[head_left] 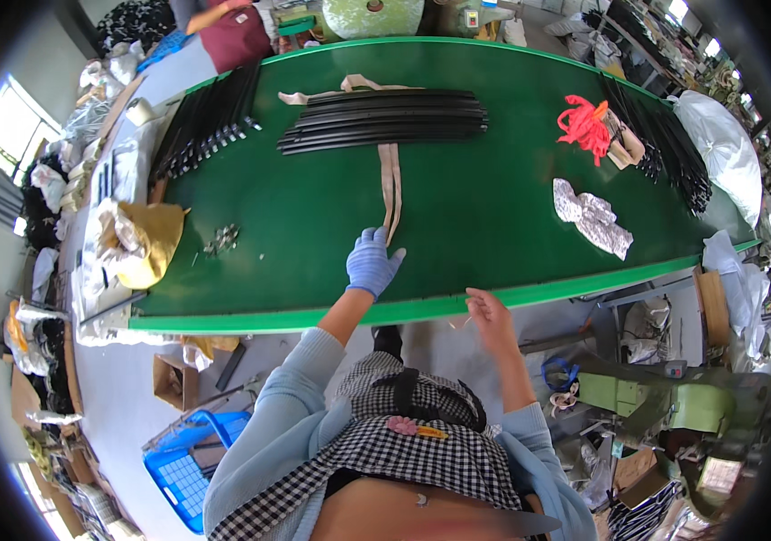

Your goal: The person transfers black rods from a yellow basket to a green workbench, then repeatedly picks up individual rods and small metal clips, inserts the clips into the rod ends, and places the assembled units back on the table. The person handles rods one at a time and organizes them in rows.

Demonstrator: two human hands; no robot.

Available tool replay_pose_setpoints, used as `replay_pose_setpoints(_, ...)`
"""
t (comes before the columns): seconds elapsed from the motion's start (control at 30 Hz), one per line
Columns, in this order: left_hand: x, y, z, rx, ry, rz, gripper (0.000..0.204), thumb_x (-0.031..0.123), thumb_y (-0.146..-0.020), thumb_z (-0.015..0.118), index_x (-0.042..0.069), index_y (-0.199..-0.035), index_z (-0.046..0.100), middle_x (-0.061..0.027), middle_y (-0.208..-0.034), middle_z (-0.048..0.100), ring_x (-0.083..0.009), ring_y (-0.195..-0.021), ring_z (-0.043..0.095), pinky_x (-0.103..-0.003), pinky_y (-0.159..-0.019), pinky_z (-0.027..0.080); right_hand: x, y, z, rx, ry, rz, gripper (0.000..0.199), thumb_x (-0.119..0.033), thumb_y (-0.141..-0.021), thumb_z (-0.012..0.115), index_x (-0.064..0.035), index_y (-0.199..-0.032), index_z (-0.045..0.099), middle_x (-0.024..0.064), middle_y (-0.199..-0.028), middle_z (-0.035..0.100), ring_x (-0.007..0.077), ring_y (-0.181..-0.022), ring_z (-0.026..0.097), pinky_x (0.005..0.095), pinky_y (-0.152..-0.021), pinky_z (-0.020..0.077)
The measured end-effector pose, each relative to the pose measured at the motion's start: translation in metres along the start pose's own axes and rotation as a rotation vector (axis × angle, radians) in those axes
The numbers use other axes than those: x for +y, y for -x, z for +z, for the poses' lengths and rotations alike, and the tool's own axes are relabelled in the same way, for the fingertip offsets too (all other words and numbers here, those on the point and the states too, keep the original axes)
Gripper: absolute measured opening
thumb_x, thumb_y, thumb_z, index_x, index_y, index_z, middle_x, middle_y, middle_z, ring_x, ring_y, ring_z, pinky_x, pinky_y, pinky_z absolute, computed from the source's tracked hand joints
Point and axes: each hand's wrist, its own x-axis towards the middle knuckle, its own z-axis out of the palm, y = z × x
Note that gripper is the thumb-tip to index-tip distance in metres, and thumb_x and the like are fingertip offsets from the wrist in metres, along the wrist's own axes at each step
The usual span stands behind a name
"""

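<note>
My left hand (374,263), in a pale blue-violet glove, lies with its fingers stretched out and its thumb apart. Its fingertips touch the near end of a beige strap (390,185). That strap runs away from me and under a bundle of black tubes (383,122) lying side by side on the green table (484,212). Past the tubes more of the beige band shows. Bare and with curled fingers, my right hand (492,318) hangs at the table's near edge. A thin pale strand shows beside its fingertips; what they hold is too small to make out.
More black tubes (209,122) lie at the far left, and another bundle (665,144) at the far right beside red ties (586,129). Small metal pieces (221,240) lie near a yellow bag (153,242). A crumpled patterned cloth (593,218) rests right. Below left stands a blue crate (182,478).
</note>
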Motion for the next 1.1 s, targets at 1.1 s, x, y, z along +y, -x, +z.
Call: replay_pose_setpoints(1.1,-0.016,-0.001,-0.116,-0.252,0.333,-0.47,0.027,0.013,-0.091,0.057,0.011,-0.118,0.061,-0.0226,-0.07,0.063,-0.0427,-0.065,0.065,-0.051,-0.058,0.051,-0.068,-0.556,0.158,0.211,1.042,-0.467,0.056,-0.05,-0.095,0.054,-0.0144,-0.137,0.056,0.0124,-0.139,0.054,0.0334,-0.136,0.043,0.0604,-0.111,0.0308)
